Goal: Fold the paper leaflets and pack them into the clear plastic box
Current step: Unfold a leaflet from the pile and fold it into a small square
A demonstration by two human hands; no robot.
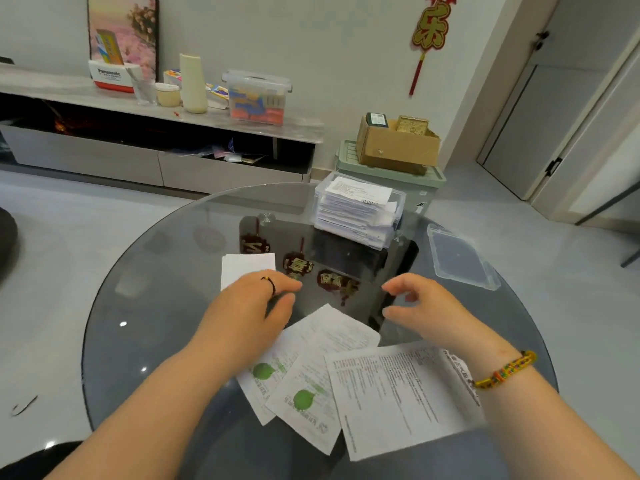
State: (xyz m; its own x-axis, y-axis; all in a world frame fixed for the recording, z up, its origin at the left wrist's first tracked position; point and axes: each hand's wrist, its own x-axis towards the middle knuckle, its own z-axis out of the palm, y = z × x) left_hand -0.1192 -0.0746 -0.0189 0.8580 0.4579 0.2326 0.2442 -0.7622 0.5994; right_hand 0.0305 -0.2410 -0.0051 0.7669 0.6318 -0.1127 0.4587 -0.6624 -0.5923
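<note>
**Leaflet folding: box nearly full, three flat sheets left**

The round glass table [156, 306] took up most of the frame and everything sat on it.

One clear plastic box [397, 216] stood at upper centre-right, at the far edge, stuffed with a stack of folded leaflets almost to the rim. I couldn't count that stack, too many thin edges. Guessing it was parked back there to keep the near side free for folding.

Its one lid [460, 258] lay flat at the right of the frame, apart from the box, off so the box could take more paper.

At lower centre I counted three unfolded leaflets fanned over each other: one big text sheet [398, 396] and two with a green blob [304, 403] [263, 375]. More could have been hiding underneath.

One folded leaflet [246, 268] lay left of centre, not yet packed.

The left hand [256, 303] hovered at that folded piece's near corner, fingers loosely curled, gripping nothing. Whether it touched the paper, I couldn't tell. The right hand [426, 306] hung over bare glass, fingers loosely bent, also empty.
</note>
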